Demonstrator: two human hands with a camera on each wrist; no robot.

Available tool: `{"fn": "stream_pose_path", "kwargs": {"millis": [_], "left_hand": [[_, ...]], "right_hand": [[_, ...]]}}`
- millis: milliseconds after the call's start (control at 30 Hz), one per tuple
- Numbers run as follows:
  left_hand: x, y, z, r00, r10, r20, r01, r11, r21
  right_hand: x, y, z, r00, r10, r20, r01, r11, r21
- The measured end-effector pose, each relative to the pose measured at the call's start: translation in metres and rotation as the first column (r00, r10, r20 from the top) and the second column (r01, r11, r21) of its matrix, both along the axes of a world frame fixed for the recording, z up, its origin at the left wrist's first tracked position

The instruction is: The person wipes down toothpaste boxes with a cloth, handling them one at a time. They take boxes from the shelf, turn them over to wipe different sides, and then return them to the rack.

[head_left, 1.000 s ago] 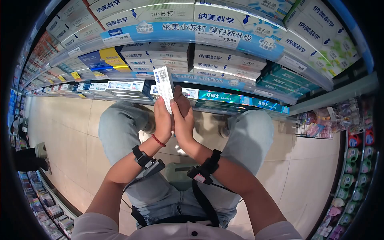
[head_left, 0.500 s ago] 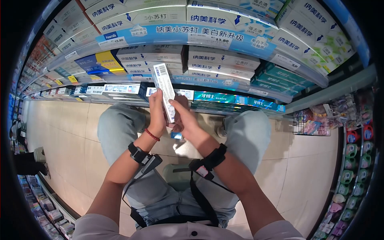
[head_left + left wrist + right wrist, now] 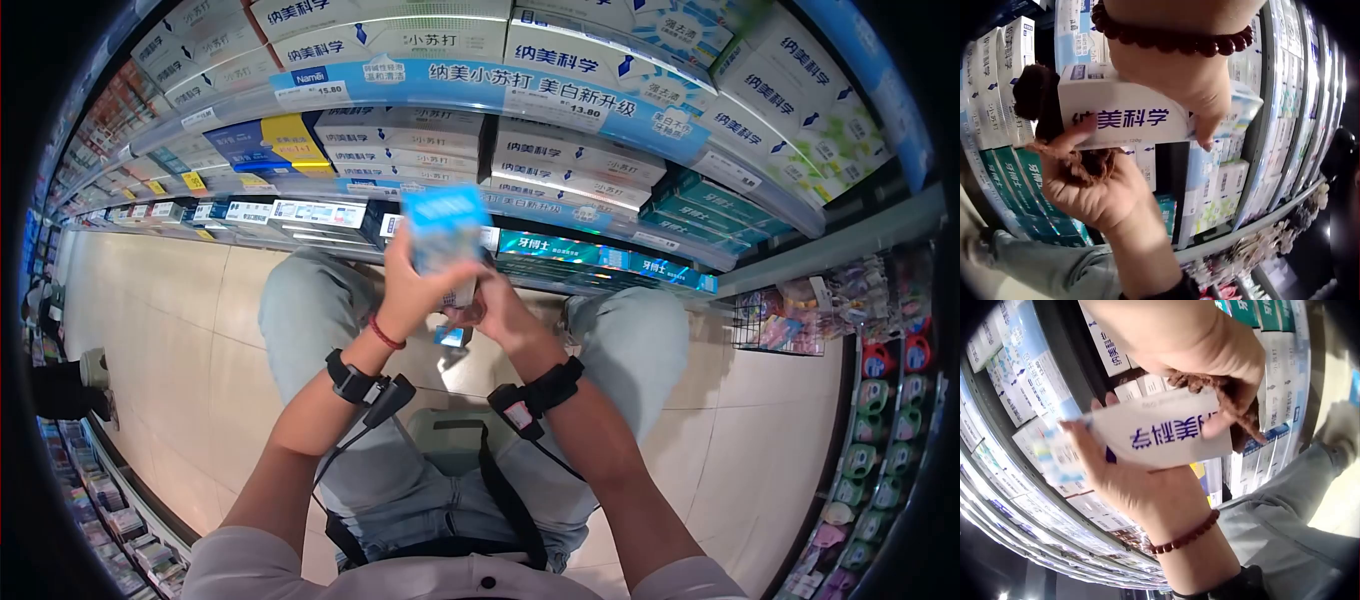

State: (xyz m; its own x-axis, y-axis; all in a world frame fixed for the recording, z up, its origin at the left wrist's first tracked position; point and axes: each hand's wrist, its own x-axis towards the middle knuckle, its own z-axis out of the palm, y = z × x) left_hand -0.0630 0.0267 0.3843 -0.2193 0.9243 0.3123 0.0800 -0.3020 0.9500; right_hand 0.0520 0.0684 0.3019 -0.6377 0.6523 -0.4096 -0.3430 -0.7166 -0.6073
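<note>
White and blue box point(image 3: 446, 232): held up between both hands, motion-blurred in the head view. Sharp in both wrist views: long white face with blue characters, lying crosswise between the palms, one end pale blue.

Left hand point(image 3: 408, 292): grips the box at the pale-blue end, fingers and thumb curled round it, one fingertip hooked over the edge in the left wrist view. Red bead bracelet point(image 3: 385, 333) at that wrist, black strap point(image 3: 350, 384) just behind it.

Right hand point(image 3: 503, 312): grips the opposite end, thumb laid flat on the printed face. Also keeps a brown fuzzy cloth point(image 3: 1039, 94) bunched in the palm, pressed against the back of the box and sticking out past that end.

Hands close together on the box; whether touching each other, cannot tell.

Beyond the hands: shelves point(image 3: 760, 190) packed with rows of white boxes carrying the same blue print. Blue price strip point(image 3: 480, 85) high above the hands. Teal boxes point(image 3: 600, 255) on the lowest row, right of the right hand. Yellow and blue boxes point(image 3: 262, 145) up and left of the left hand.

Below the hands: small blue item point(image 3: 452, 337) just under the right hand, kind not clear. Left knee point(image 3: 300, 300) and right knee point(image 3: 640, 330) in grey jeans, one either side of the hands. Pale tiled floor point(image 3: 170, 330) underneath.

Right of the right hand, well apart: wire basket point(image 3: 780, 320) holding small packets.
</note>
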Motion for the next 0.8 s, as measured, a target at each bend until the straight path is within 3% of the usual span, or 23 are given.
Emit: {"fn": "stream_pose_path", "kwargs": {"millis": [33,100,133,200,233,267,300,367,433,500,533,600,700,800], "left_hand": [[0.003,-0.004,-0.003,0.973,0.024,-0.228,-0.020,1.000,0.019],[0.013,-0.006,-0.015,0.926,0.052,-0.374,-0.030,0.998,0.064],[0.019,-0.007,-0.013,0.930,0.082,-0.357,-0.054,0.995,0.088],[0.025,-0.002,-0.011,0.959,0.222,-0.178,-0.213,0.974,0.072],[0.025,0.001,-0.011,0.952,0.295,-0.086,-0.291,0.955,0.053],[0.021,0.005,-0.014,0.930,0.365,-0.043,-0.362,0.930,0.057],[0.016,0.009,-0.019,0.928,0.366,0.068,-0.369,0.928,0.043],[0.007,0.009,-0.020,0.884,0.443,0.150,-0.448,0.894,0.002],[0.003,0.012,-0.025,0.875,0.474,0.095,-0.478,0.878,0.024],[-0.001,0.010,-0.029,0.901,0.428,0.070,-0.431,0.902,0.027],[-0.001,0.009,-0.028,0.920,0.380,-0.097,-0.378,0.925,0.040],[0.002,0.006,-0.027,0.919,0.330,-0.215,-0.347,0.937,-0.045],[0.008,0.003,-0.019,0.890,0.278,-0.362,-0.324,0.943,-0.072],[0.011,0.002,-0.020,0.898,0.191,-0.396,-0.257,0.959,-0.120]], "right_hand": [[-0.003,-0.001,-0.020,0.999,-0.046,0.020,0.045,0.998,0.034],[-0.011,-0.003,-0.025,0.976,-0.203,0.085,0.212,0.971,-0.114],[-0.016,-0.004,-0.020,0.953,-0.274,0.131,0.291,0.948,-0.131],[-0.018,-0.007,-0.010,0.872,-0.438,0.219,0.447,0.895,0.012],[-0.020,-0.010,0.029,0.784,-0.549,0.290,0.545,0.832,0.100],[-0.019,-0.011,0.033,0.752,-0.544,0.371,0.434,0.833,0.342],[-0.016,-0.015,0.037,0.781,-0.439,0.444,0.333,0.894,0.299],[-0.023,-0.022,0.037,0.692,-0.621,0.368,0.238,0.677,0.696],[-0.026,-0.031,0.041,0.742,-0.568,0.356,0.038,0.566,0.824],[-0.026,-0.032,0.040,0.797,-0.500,0.339,0.055,0.618,0.784],[-0.024,-0.031,0.039,0.822,-0.485,0.300,0.086,0.626,0.775],[-0.019,-0.025,0.037,0.862,-0.458,0.218,0.151,0.642,0.752],[-0.018,-0.019,0.044,0.805,-0.581,0.123,0.292,0.568,0.769],[-0.014,-0.012,0.055,0.807,-0.589,-0.031,0.464,0.602,0.650]]}}
